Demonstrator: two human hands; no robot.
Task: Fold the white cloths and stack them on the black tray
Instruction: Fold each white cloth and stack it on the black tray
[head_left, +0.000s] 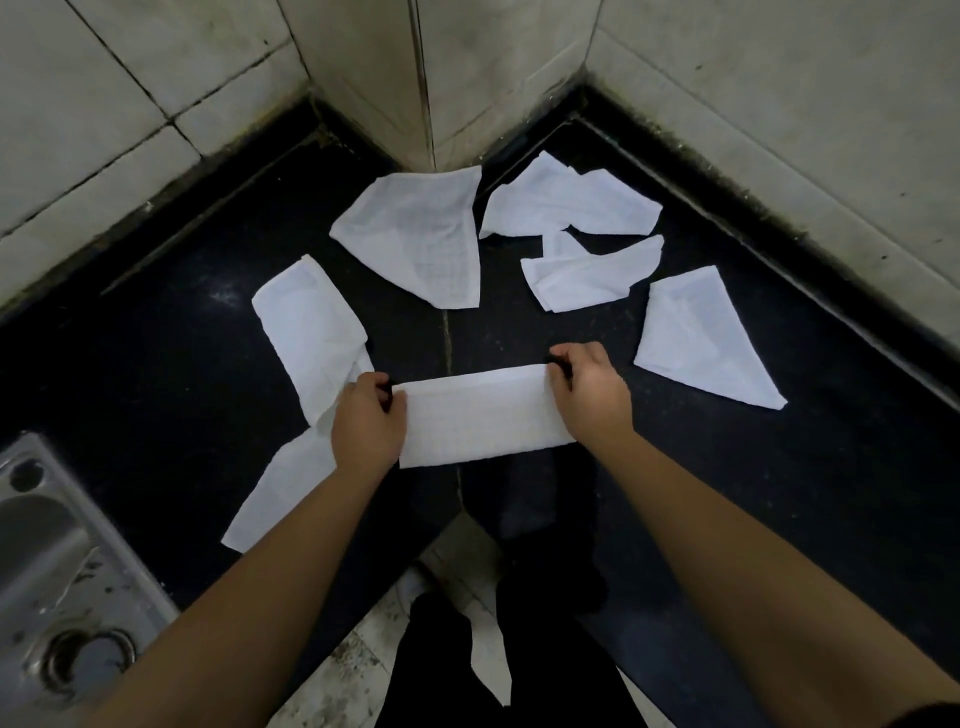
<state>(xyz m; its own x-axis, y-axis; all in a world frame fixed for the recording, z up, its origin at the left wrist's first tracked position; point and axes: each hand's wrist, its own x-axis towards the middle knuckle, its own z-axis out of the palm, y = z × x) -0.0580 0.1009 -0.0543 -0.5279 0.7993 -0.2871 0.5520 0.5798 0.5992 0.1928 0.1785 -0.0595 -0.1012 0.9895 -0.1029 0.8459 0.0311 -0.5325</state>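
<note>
A white cloth folded into a long strip (480, 418) lies on the black counter (171, 374) in front of me. My left hand (366, 421) pinches its left end and my right hand (589, 387) pinches its right end. Several other white cloths lie loose around it: one long crumpled cloth (306, 332) at the left, a big one (421, 234) near the wall corner, two (566, 205) (587, 275) at the back right, and a triangular one (701, 338) at the right. No black tray can be told apart from the dark counter.
A steel sink (57, 561) is set into the counter at the lower left. Tiled walls (431, 73) meet in a corner behind the cloths. The counter's inner corner edge is below my hands, with the tiled floor (374, 649) and my dark trousers beneath.
</note>
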